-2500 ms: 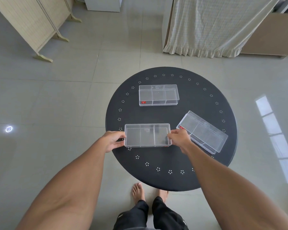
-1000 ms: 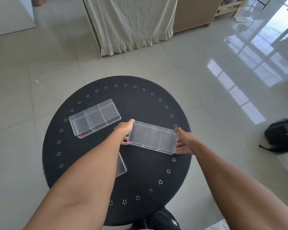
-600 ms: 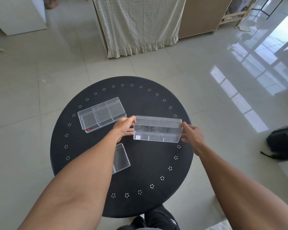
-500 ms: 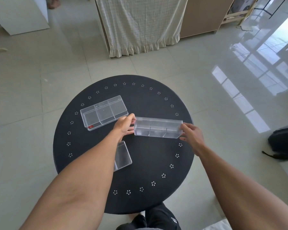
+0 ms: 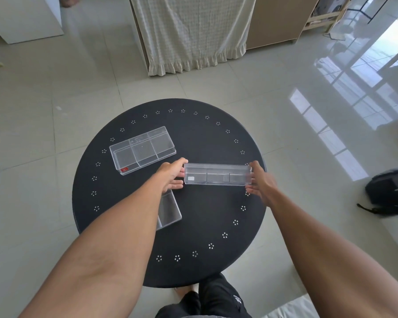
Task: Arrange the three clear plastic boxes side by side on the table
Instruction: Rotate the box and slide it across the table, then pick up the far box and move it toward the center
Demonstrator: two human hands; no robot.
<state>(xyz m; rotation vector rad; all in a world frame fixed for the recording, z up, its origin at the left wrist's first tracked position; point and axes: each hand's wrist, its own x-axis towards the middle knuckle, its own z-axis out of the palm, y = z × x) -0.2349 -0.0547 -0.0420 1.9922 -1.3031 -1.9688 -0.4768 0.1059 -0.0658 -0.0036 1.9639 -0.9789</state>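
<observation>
On the round black table [image 5: 205, 221] are three clear plastic boxes with dividers. One box [image 5: 217, 174] is held off the surface at the table's right side and tipped on edge, so its long side faces me. My left hand [image 5: 173, 174] grips its left end and my right hand [image 5: 260, 182] grips its right end. A second box [image 5: 142, 149] with a small red label lies flat at the table's far left. The third box [image 5: 169, 210] lies near the middle, mostly hidden under my left forearm.
The table stands on pale floor tiles. A cream curtain [image 5: 191, 31] over a wooden frame hangs beyond the table. A black backpack [image 5: 391, 191] lies on the floor to the right. My legs [image 5: 205, 304] show below the table's near edge.
The view has swung to the right. Both hands left the near box, took hold of the right-hand box, raised it and tipped it up onto its long edge.
</observation>
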